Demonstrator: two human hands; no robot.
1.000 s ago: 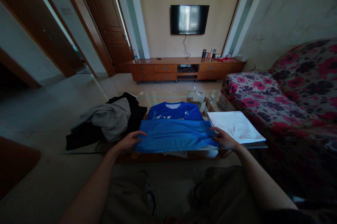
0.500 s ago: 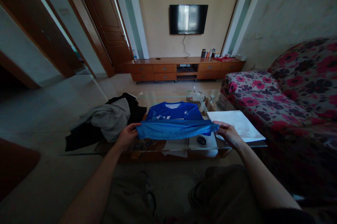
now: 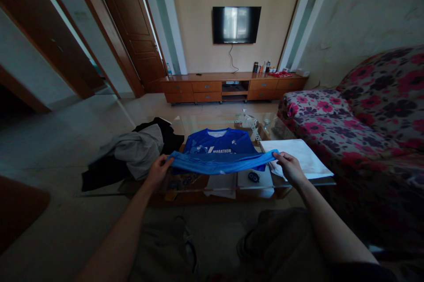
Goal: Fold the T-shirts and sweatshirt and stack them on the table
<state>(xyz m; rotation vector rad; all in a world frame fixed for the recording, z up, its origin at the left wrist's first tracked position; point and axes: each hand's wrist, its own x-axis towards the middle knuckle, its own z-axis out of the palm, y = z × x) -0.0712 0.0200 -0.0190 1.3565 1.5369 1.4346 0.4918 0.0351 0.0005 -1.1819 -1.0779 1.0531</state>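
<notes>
A blue sports shirt (image 3: pixel 220 146) with white lettering lies on the glass coffee table (image 3: pixel 198 187) in front of me. Its lower hem is lifted off the glass and stretched between my hands. My left hand (image 3: pixel 158 169) is closed on the hem's left corner. The hem's right corner is pinched by my right hand (image 3: pixel 289 166). The collar end of the shirt rests flat on the table, farther from me.
A heap of grey and black clothes (image 3: pixel 132 151) lies on the table's left. A folded white garment (image 3: pixel 298 156) sits at its right. A floral sofa (image 3: pixel 364 114) stands to the right. A wooden TV cabinet (image 3: pixel 232 87) lines the far wall.
Both hands have lifted the shirt's lower hem off the table and carried it away from me, over the shirt. The white lettering on the chest now shows.
</notes>
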